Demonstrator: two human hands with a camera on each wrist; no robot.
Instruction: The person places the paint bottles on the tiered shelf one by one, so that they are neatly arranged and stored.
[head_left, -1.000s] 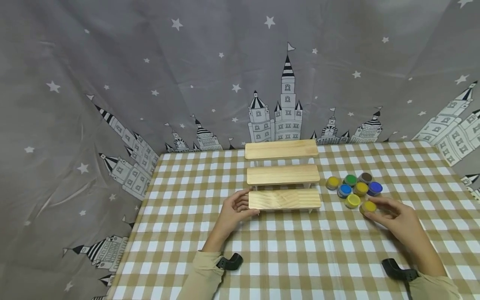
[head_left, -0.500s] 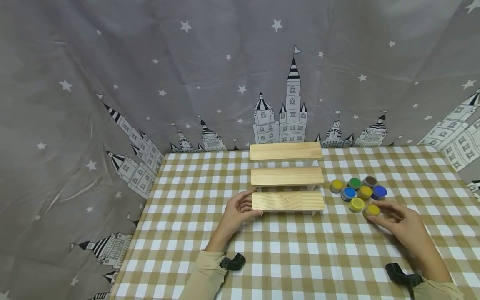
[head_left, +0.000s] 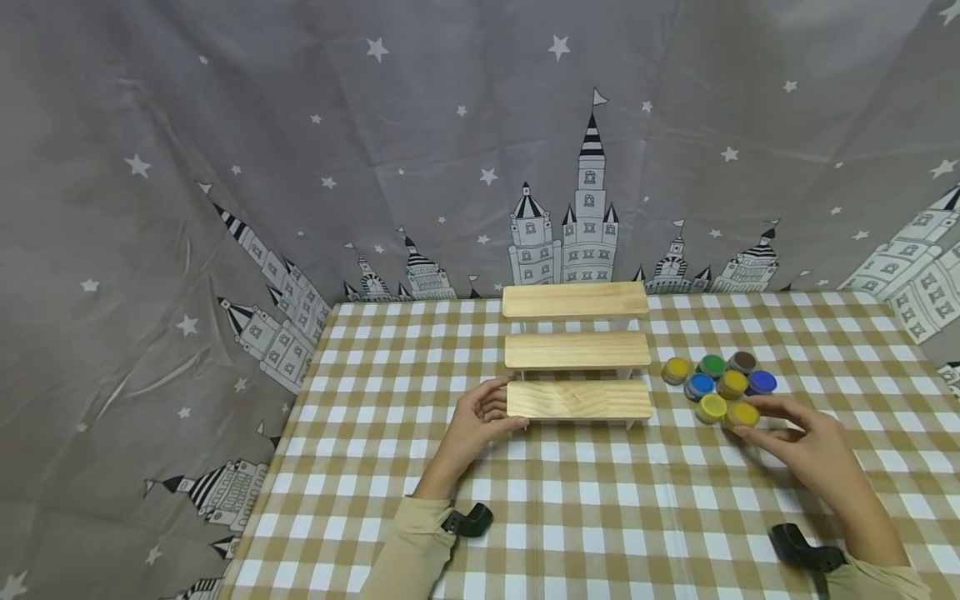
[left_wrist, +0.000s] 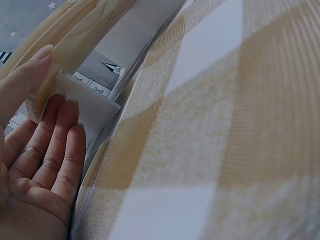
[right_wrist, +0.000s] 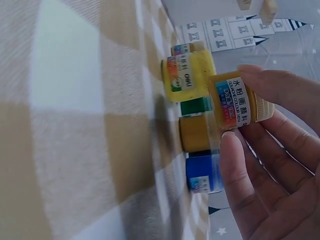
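A three-tier stand with pale wooden shelves and white supports stands at the middle of the table. My left hand grips the left end of its lowest shelf. The thumb lies along the wood, with the fingers bent beneath by a white support. At the right, my right hand pinches a dark yellow paint jar between thumb and fingers, held off the cloth. Just beyond it is a bright yellow jar. Blue, green and purple-blue jars stand close by.
Two more dark yellow jars, one at the group's left and one in its middle, stand with a brown jar. A checked cloth covers the table. A grey castle-print curtain hangs behind and at the left.
The right hand's dark yellow jar has risen slightly and sits a little closer to the bright yellow one. The left hand keeps its grip on the stand. The head view has shifted slightly.
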